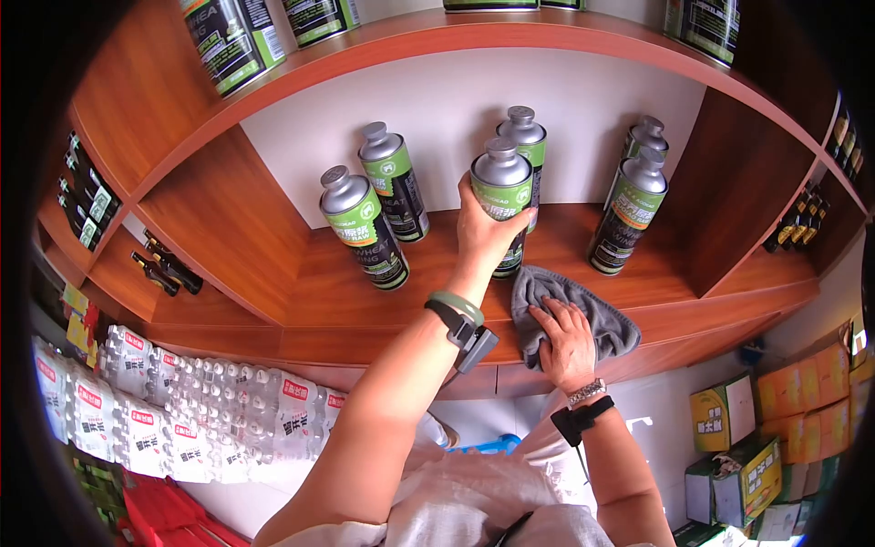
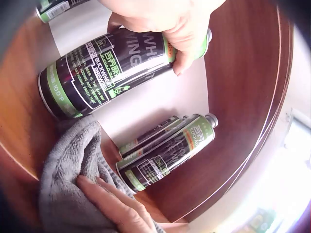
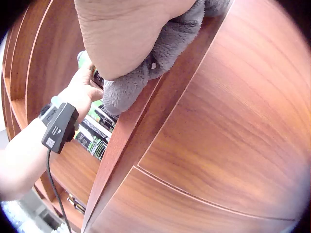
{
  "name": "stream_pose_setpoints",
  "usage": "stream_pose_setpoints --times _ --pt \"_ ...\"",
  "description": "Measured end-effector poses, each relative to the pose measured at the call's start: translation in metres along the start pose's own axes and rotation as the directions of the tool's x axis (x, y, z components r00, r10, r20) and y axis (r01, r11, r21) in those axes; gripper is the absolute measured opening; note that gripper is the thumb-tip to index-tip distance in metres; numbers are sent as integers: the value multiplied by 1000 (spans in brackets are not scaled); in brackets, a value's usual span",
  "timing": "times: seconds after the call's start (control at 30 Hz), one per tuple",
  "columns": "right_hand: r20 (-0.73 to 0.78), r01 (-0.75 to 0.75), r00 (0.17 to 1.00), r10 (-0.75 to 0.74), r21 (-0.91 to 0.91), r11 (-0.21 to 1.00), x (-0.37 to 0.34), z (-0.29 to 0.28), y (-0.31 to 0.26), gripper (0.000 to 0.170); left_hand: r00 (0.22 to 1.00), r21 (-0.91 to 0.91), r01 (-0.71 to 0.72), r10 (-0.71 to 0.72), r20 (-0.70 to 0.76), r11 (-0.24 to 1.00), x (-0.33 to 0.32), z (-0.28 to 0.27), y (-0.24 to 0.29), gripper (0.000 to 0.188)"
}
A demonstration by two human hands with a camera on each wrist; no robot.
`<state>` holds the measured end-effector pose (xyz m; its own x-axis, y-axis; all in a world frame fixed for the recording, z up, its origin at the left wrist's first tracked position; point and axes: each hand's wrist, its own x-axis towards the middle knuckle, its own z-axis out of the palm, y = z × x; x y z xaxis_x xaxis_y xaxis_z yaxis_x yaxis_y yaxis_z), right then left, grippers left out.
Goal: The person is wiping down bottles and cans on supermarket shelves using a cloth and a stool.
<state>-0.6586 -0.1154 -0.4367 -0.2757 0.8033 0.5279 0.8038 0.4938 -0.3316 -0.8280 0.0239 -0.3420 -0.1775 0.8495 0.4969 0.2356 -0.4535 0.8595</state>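
My left hand (image 1: pixel 488 239) grips a beer can (image 1: pixel 502 175), black and green with a silver neck and cap, its thumb and fingers wrapped around the upper body. In the left wrist view the can (image 2: pixel 104 73) shows buckwheat brewing lettering. My right hand (image 1: pixel 567 342) rests on a grey cloth (image 1: pixel 609 319) at the shelf's front edge, fingers laid over the fabric. The cloth (image 2: pixel 73 165) lies just by the base of the held can. Right behind that can stands another matching can (image 1: pixel 521 132).
Two matching cans, one in front (image 1: pixel 365 228), stand left on the wooden shelf (image 1: pixel 437 314); two more, one in front (image 1: pixel 629 214), stand right. More cans line the curved upper shelf (image 1: pixel 510 36). Packs of bottled water (image 1: pixel 210 401) lie lower left, and cartons (image 1: pixel 743 474) are stacked lower right.
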Motion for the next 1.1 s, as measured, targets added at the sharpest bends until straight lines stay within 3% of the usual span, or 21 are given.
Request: stream_pose_setpoints --times 0.03,0.13,0.27,0.33,0.4,0.47,0.53,0.57,0.63,0.67,0.77,0.8,0.87,0.9,0.93,1.0,1.03,1.1 --pt "-1 -1 1000 1 8 1000 1 0 0 57 999 17 -17 18 -38 1000 -1 0 0 89" --pt "-9 -21 1000 21 -15 1000 1 -2 -3 57 997 24 -61 62 -53 998 -6 -10 -4 99" --pt "-16 -31 999 31 -21 999 0 1 -1 56 988 6 -124 124 -95 992 -30 -37 -10 94" --pt "-15 -41 999 40 -23 999 -2 3 -1 55 999 -110 -10 6 -36 994 -47 -58 1 93" --pt "-36 -41 999 40 -30 999 -2 5 -1 54 997 -50 -66 64 -39 997 -61 -78 -3 95" --pt "-24 -76 997 76 -8 997 0 6 0 53 999 -116 -48 46 -22 992 -69 -92 -2 96" --pt "-8 -155 987 158 135 979 8 0 1 53 1000 -165 1 0 4 986 -75 -102 7 96" --pt "-23 -226 966 257 402 887 14 4 6 48 1000 -169 5 -2 19 986 -74 -105 5 96" --pt "47 -290 908 416 788 544 26 7 13 38 1000 -154 -14 17 18 988 -74 -105 4 96" --pt "118 -296 879 463 895 335 43 -13 -5 35 999 -148 -22 25 20 989 -74 -104 4 96" --pt "32 -106 906 423 982 154 87 -62 -74 41 998 -167 -58 57 -10 984 -75 -101 4 97" --pt "18 -92 918 396 981 168 97 -59 -83 45 1000 -115 7 -8 -8 993 -77 -102 9 98" --pt "29 -100 977 210 936 338 112 -60 -113 61 998 -21 -34 33 -46 999 -77 -100 23 95" --pt "-33 1 998 57 869 494 119 -39 -120 72 997 -80 -76 74 -28 994 -74 -99 1 88" --pt "-231 183 972 -47 614 768 127 -34 -139 83 993 -141 -114 114 -10 983 -71 -97 -21 82" --pt "-342 215 939 -37 497 841 134 -23 -146 88 950 54 -310 308 53 949 -72 -105 12 67" --pt "-346 181 938 25 550 815 136 -21 -150 85 963 1 -267 267 43 964 -71 -105 17 64" --pt "-337 116 929 150 653 748 139 -18 -156 79 953 69 -301 297 63 951 -72 -109 10 67"
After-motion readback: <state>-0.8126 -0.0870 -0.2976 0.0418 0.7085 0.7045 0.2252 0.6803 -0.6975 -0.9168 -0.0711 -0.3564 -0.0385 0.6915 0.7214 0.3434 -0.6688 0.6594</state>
